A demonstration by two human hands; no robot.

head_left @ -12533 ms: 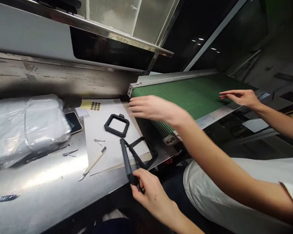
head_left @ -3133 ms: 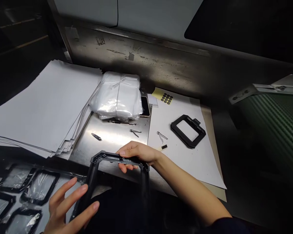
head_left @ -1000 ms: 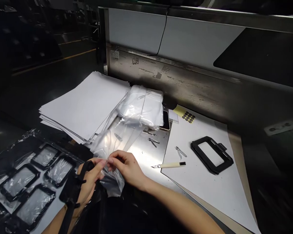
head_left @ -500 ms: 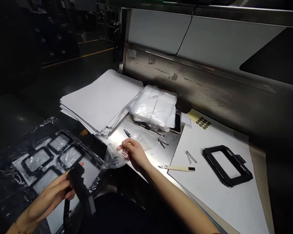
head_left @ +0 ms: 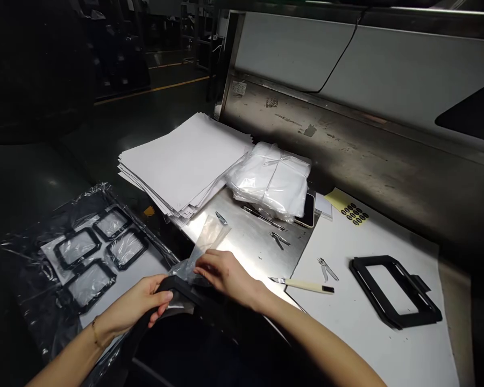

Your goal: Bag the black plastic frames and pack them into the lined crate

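Note:
My left hand (head_left: 151,301) is closed around a black plastic frame (head_left: 181,286), its lower part lost against the dark clothing below. Just to its right, my right hand (head_left: 226,271) pinches a clear plastic bag (head_left: 207,236), which hangs between the hands and over the bench edge. The bag's opening and the frame's near corner lie close together; whether they touch I cannot tell. Another black frame (head_left: 395,290) rests on white paper at the right. Between it and my right forearm lie a craft knife (head_left: 306,285) and a nail clipper (head_left: 327,269).
Several bagged black frames (head_left: 80,247) lie in a plastic-lined container at left. A stack of white sheets (head_left: 185,156) and a tied bundle of clear bags (head_left: 272,180) stand at the back. Beyond are a phone (head_left: 308,209), a pen (head_left: 262,217), a second clipper (head_left: 280,240) and a yellow sticker sheet (head_left: 349,204).
My left hand has brought the black frame up and right, close to my right hand. My right hand has come slightly lower, still pinching the bag. The view has shifted left.

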